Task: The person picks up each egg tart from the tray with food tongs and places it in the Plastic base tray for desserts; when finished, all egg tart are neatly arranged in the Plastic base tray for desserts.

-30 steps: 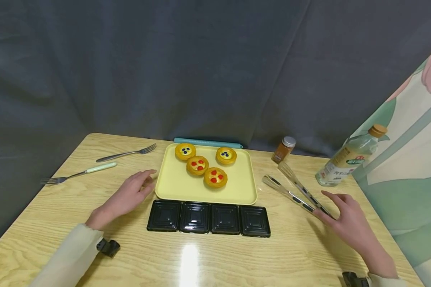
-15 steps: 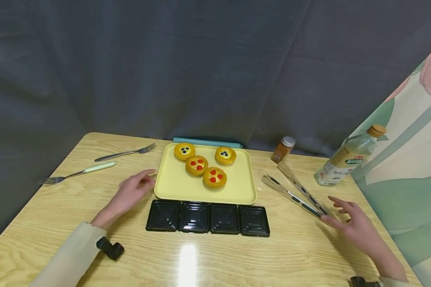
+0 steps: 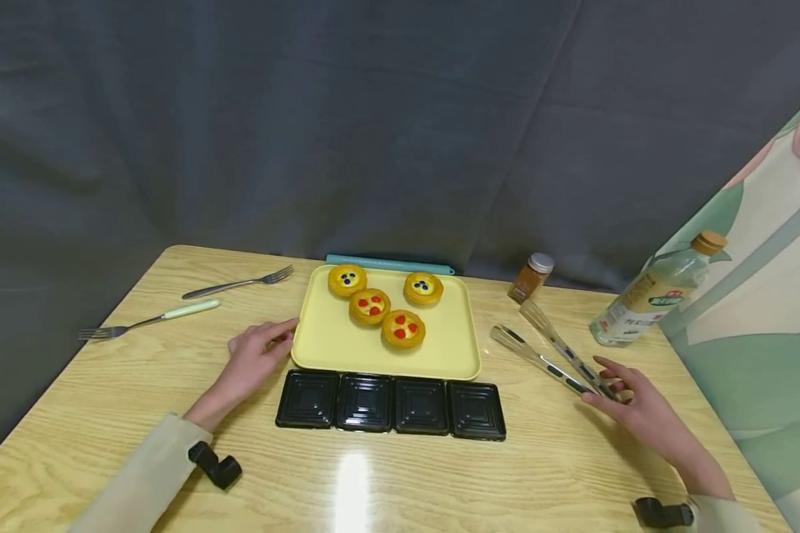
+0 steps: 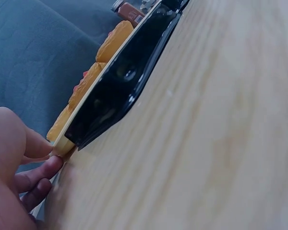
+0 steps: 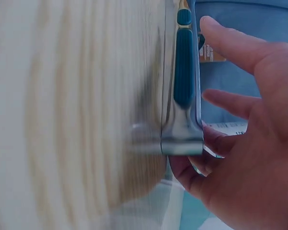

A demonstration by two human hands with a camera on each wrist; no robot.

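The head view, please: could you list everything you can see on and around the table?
table: one, light wood grain, under everything
tray: one, pale yellow, centre
tarts: four, golden; two with red dots, two with dark dots, on the tray
containers: four, black, square, in a row in front of the tray
forks: two, one all metal, one green-handled, far left
tongs: one, metal, right of the tray
spice jar: one, brown, silver cap, far right
bottle: one, clear, tan cap, right edge
strip: one, teal, behind the tray
backdrop: one, dark grey cloth
left hand: touching the tray's left edge
right hand: fingers around the tongs' hinge end
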